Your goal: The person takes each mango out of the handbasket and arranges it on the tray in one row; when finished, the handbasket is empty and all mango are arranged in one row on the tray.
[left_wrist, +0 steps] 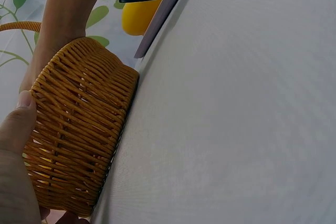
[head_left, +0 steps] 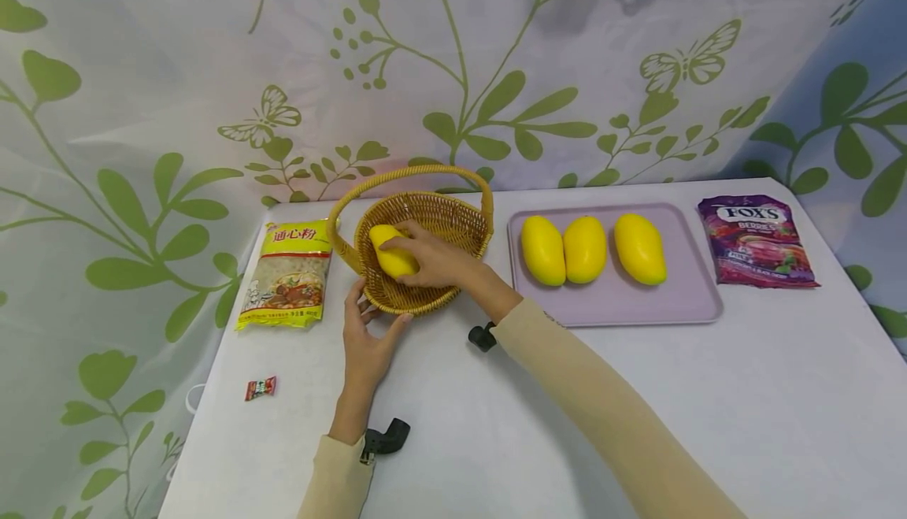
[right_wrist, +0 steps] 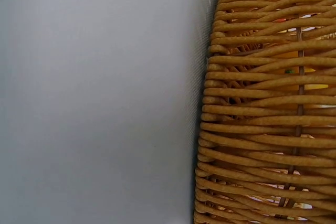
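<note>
A wicker basket point(head_left: 453, 224) with an arched handle stands at the back left of the table. Inside it lies a yellow mango point(head_left: 391, 255), gripped from above by my right hand point(head_left: 432, 257). At the basket's near left side, my left hand point(head_left: 364, 346) holds the wall between thumb and fingers. The left wrist view shows the thumb point(left_wrist: 21, 121) against the woven side, with fingertips low at the bottom edge. In the right wrist view the basket wall point(right_wrist: 268, 119) hides the right hand, and bits of yellow show through the weave.
Right of the basket, a lilac tray point(head_left: 680, 298) carries three mangoes point(head_left: 585, 250). Beyond it lies a purple candy bag point(head_left: 758, 242). A yellow pasta packet point(head_left: 286, 275) lies left of the basket, with a small red wrapped candy point(head_left: 260, 388) nearer me. A patterned cloth hangs behind.
</note>
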`<state>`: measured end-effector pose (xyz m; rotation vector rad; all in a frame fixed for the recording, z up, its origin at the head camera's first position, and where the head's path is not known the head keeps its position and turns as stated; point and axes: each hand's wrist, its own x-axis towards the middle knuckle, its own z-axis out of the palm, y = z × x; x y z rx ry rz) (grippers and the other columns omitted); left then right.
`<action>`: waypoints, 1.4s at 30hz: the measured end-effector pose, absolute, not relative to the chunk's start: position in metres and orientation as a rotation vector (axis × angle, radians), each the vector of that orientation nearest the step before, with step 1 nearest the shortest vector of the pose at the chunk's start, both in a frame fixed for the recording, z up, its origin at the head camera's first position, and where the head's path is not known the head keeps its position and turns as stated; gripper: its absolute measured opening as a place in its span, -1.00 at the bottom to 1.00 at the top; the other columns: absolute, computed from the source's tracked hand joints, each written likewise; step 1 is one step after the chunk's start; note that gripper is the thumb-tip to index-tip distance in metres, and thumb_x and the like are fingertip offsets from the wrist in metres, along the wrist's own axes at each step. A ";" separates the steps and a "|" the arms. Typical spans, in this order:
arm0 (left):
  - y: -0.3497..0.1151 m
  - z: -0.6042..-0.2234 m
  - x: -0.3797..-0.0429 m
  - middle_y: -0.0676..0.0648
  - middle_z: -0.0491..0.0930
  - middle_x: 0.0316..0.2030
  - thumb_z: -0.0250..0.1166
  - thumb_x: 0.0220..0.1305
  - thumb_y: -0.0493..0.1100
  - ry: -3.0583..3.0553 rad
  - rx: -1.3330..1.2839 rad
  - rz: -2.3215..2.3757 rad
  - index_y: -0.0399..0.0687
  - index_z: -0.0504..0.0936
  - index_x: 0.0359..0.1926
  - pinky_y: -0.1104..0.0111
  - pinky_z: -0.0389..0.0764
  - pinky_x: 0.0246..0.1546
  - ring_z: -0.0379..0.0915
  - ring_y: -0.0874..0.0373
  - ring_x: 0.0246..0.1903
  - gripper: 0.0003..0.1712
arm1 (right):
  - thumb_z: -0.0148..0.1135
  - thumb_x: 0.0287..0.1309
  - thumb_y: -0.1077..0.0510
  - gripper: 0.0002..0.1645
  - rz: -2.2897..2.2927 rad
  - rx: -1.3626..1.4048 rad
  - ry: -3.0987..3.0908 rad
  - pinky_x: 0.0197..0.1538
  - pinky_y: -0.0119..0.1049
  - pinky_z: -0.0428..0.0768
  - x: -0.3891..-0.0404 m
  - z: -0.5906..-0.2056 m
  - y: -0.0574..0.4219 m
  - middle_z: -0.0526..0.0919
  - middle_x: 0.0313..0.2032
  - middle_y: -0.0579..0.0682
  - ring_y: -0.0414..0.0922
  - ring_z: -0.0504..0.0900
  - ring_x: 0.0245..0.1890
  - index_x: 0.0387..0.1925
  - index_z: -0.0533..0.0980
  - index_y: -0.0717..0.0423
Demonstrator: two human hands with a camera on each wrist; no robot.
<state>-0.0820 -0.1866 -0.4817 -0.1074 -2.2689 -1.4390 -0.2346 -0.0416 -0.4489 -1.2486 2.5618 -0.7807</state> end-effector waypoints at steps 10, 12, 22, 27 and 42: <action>-0.185 -0.480 -0.082 -0.47 0.26 0.29 0.50 0.04 -0.33 -2.271 -0.112 -1.435 -0.48 0.13 0.38 -0.18 0.54 -0.04 0.42 -0.42 0.07 -0.02 | 0.37 0.15 -0.06 -0.31 -0.807 -1.267 2.594 0.27 -0.15 0.52 -0.233 -0.447 -0.039 0.16 0.40 0.13 0.07 0.39 0.31 0.31 0.41 -0.14; -0.186 -0.480 -0.082 -0.47 0.26 0.29 0.50 0.05 -0.32 -2.268 -0.112 -1.439 -0.48 0.13 0.38 -0.19 0.53 -0.04 0.41 -0.43 0.08 -0.02 | 0.37 0.15 -0.07 -0.31 -0.798 -1.272 2.600 0.27 -0.16 0.52 -0.232 -0.447 -0.039 0.16 0.40 0.13 0.06 0.39 0.31 0.31 0.41 -0.14; -0.186 -0.482 -0.082 -0.46 0.26 0.30 0.49 0.06 -0.30 -2.273 -0.098 -1.441 -0.45 0.13 0.39 -0.18 0.53 -0.02 0.41 -0.41 0.09 -0.02 | 0.38 0.14 -0.07 -0.31 -0.788 -1.294 2.630 0.26 -0.18 0.52 -0.229 -0.445 -0.038 0.17 0.40 0.12 0.05 0.38 0.31 0.31 0.42 -0.14; -0.186 -0.480 -0.082 -0.46 0.26 0.30 0.49 0.07 -0.30 -2.272 -0.093 -1.448 -0.46 0.13 0.39 -0.19 0.53 -0.02 0.41 -0.41 0.07 -0.03 | 0.39 0.14 -0.06 -0.31 -0.821 -1.313 2.633 0.29 -0.16 0.50 -0.225 -0.441 -0.035 0.17 0.40 0.13 0.05 0.36 0.33 0.30 0.43 -0.11; -0.184 -0.478 -0.080 -0.45 0.27 0.30 0.49 0.07 -0.29 -2.284 -0.072 -1.432 -0.43 0.12 0.40 -0.16 0.53 0.00 0.41 -0.40 0.08 -0.02 | 0.42 0.09 0.03 -0.35 -1.032 -1.325 2.698 0.25 -0.09 0.54 -0.208 -0.429 -0.008 0.21 0.38 0.16 0.10 0.37 0.31 0.25 0.48 -0.06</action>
